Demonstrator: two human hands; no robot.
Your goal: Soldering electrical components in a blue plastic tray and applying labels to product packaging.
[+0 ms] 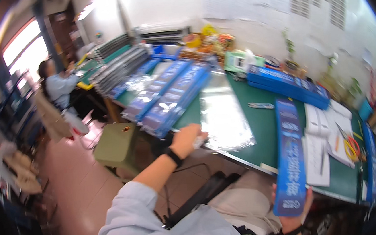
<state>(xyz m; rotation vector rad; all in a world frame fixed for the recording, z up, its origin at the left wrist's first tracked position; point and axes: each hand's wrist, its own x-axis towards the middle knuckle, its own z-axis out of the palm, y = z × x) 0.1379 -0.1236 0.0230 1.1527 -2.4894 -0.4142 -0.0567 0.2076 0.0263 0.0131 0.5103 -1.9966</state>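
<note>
My right hand (298, 211) grips the lower end of a long, flat blue box (288, 153) with white printing, which reaches out over the desk's front edge. My left hand (188, 140) is at the desk edge, by the near left corner of a stack of clear plastic sleeves (224, 110). Its fingers are curled and a little blurred, with something whitish at the fingertips; whether they pinch a sleeve I cannot make out. Left of the sleeves lie several blue boxes in clear wrapping (175, 98).
Pens and scissors (351, 148) lie on open notebooks (319, 159) at the right. Behind them sits a row of blue boxes (288, 86). A small cutter-like tool (261, 105) lies on the green desktop (260, 131). An olive stool (116, 146) stands left; a person (60, 86) sits farther back.
</note>
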